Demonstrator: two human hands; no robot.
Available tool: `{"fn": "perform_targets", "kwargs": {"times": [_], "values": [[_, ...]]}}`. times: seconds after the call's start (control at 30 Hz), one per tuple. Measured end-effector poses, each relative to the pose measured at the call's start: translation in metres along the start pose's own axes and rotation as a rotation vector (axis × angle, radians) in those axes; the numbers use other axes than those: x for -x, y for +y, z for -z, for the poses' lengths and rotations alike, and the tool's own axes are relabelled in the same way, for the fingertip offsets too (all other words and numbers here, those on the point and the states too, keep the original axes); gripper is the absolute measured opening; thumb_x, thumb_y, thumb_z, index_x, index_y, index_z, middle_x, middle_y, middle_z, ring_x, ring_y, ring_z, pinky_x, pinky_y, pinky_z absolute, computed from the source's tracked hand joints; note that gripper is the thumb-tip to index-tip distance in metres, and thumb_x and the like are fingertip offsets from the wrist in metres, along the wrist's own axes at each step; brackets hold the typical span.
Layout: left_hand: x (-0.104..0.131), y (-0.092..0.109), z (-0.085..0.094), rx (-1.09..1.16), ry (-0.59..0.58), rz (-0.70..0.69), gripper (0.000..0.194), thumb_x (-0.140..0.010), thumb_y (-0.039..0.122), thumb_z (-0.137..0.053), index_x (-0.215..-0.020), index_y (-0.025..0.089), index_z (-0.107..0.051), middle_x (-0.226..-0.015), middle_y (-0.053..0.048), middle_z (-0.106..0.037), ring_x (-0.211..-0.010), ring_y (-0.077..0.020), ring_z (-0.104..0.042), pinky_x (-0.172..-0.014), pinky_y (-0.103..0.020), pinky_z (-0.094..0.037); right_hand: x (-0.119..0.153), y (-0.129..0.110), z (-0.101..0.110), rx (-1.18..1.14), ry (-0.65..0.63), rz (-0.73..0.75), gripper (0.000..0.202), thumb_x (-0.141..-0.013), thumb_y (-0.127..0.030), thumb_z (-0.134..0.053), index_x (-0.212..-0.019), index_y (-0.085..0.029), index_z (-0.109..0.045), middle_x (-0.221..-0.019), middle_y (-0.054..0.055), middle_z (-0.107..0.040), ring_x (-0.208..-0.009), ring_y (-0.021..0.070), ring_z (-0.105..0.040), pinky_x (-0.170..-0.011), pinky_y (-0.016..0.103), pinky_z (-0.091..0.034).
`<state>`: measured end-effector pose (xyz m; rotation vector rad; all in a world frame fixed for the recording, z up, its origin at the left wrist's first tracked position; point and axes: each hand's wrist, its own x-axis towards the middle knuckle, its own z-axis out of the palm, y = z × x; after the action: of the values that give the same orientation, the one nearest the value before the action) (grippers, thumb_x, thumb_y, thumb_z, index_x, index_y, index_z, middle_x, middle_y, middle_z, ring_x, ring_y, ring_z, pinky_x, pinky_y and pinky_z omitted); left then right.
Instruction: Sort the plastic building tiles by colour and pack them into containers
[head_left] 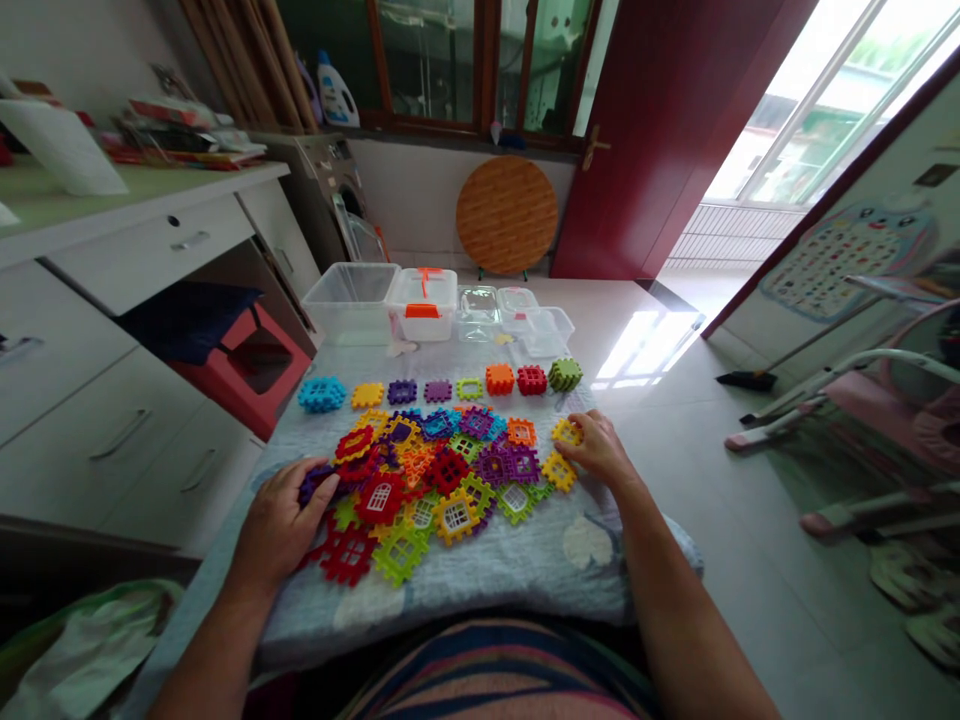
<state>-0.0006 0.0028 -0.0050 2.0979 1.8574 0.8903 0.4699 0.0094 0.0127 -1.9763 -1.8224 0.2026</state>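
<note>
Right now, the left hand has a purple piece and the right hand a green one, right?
Not quite: the right hand has a yellow piece, not green, as the head view shows. The left hand does have a purple piece.

"How much of that purple piece (315,483) can you see?"

"Only part; the left hand (281,515) covers the rest. And the right hand (598,448) hides an edge of the yellow piece (567,432)."

"What about the heap (448,468)?"

"Its lower pieces are buried, so I can't count them."

"Can you make out the wall chart (855,255), over on the right?"

"No, its pictures are too small. The pink chair (926,370) near it gets cut off at the right edge."
</note>
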Motion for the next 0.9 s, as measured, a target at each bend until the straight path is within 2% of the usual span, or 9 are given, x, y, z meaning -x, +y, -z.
{"fn": "perform_targets", "kwargs": {"times": [0.17,0.37,0.5,0.73,0.9], "values": [[0.0,0.0,0.0,-0.01,0.004,0.0,0.041,-0.088,0.057,-0.044,-0.107,0.024,-0.059,-0.112,-0.011,-0.065,-0.106,-0.0307,-0.061,-0.1,-0.047,-0.045,0.022,-0.009,0.012,-0.116,-0.023,0.035,0.035,-0.074,-0.042,-0.068,-0.099,-0.018,-0.067,-0.09,0.004,-0.059,-0.082,0.0187,-0.058,-0.078,0.032,-0.047],[0.0,0.001,0.0,-0.014,-0.001,0.011,0.044,-0.088,0.058,-0.043,-0.107,0.022,-0.059,-0.112,-0.011,-0.065,-0.107,-0.0312,-0.06,-0.1,-0.047,-0.044,0.047,-0.023,0.013,-0.054,-0.106,0.061,0.035,-0.075,-0.043,-0.069,-0.1,-0.019,-0.066,-0.092,0.005,-0.059,-0.086,0.0202,-0.058,-0.078,0.031,-0.045],[0.001,0.002,0.0,-0.019,0.0,0.001,0.044,-0.089,0.057,-0.043,-0.108,0.021,-0.059,-0.113,-0.012,-0.065,-0.108,-0.0316,-0.06,-0.101,-0.048,-0.044,0.049,-0.026,0.012,-0.061,-0.159,0.08,0.035,-0.074,-0.042,-0.071,-0.1,-0.02,-0.065,-0.092,0.004,-0.058,-0.085,0.0198,-0.057,-0.077,0.031,-0.044],[0.0,0.003,0.001,0.008,0.008,0.025,0.044,-0.087,0.057,-0.045,-0.108,0.022,-0.061,-0.113,-0.011,-0.065,-0.108,-0.03,-0.06,-0.101,-0.048,-0.044,0.048,-0.032,0.011,-0.04,-0.109,0.102,0.028,-0.071,-0.03,-0.07,-0.096,-0.02,-0.065,-0.087,0.004,-0.058,-0.086,0.0214,-0.056,-0.079,0.033,-0.043],[0.001,0.004,0.002,0.141,-0.083,0.116,0.048,-0.088,0.058,-0.046,-0.117,0.021,-0.058,-0.117,-0.009,-0.064,-0.11,-0.0272,-0.06,-0.101,-0.044,-0.046,0.031,-0.058,0.024,-0.133,-0.082,0.192,0.032,-0.073,-0.031,-0.068,-0.102,-0.02,-0.062,-0.093,0.005,-0.056,-0.086,0.0213,-0.056,-0.08,0.034,-0.045]]}}
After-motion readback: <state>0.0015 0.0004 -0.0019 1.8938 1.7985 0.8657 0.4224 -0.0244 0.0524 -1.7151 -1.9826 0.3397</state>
